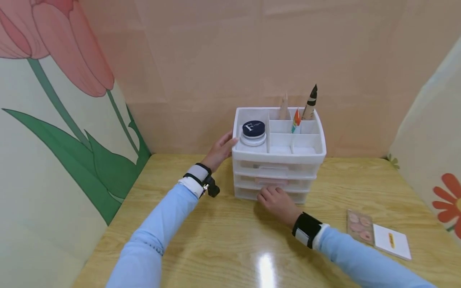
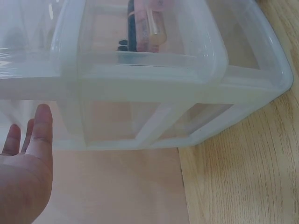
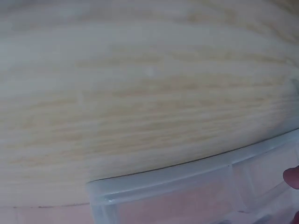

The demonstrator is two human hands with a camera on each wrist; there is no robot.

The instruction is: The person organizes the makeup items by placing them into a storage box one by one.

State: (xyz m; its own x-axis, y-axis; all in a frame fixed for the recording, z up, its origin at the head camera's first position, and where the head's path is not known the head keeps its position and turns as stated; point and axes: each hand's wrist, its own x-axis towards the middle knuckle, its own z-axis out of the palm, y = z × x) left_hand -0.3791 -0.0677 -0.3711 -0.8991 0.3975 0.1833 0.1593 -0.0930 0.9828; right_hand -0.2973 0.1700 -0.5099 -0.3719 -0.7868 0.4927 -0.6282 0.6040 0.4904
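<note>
A white plastic drawer organizer point(image 1: 279, 157) stands at the back of the table, with an open divided top and three clear-fronted drawers. My left hand point(image 1: 220, 151) rests along its left side near the top, fingers extended; the left wrist view shows the fingers point(image 2: 42, 135) beside the see-through side wall. Low at the front, my right hand point(image 1: 279, 204) has its fingers curled at the bottom drawer point(image 1: 246, 193), hiding its handle. Fingertips point(image 3: 292, 177) show at the drawer front in the right wrist view. Through the wall, the left wrist view shows dark and pink cosmetics point(image 2: 148, 28) in a drawer.
In the organizer's top sit a dark-lidded jar point(image 1: 253, 129), a black-tipped tube point(image 1: 310, 104), a small orange-and-teal item point(image 1: 296, 121) and a beige tube point(image 1: 284, 108). On the table point(image 1: 201, 248) at right lie a clear-covered palette point(image 1: 360, 227) and a white card point(image 1: 392, 241).
</note>
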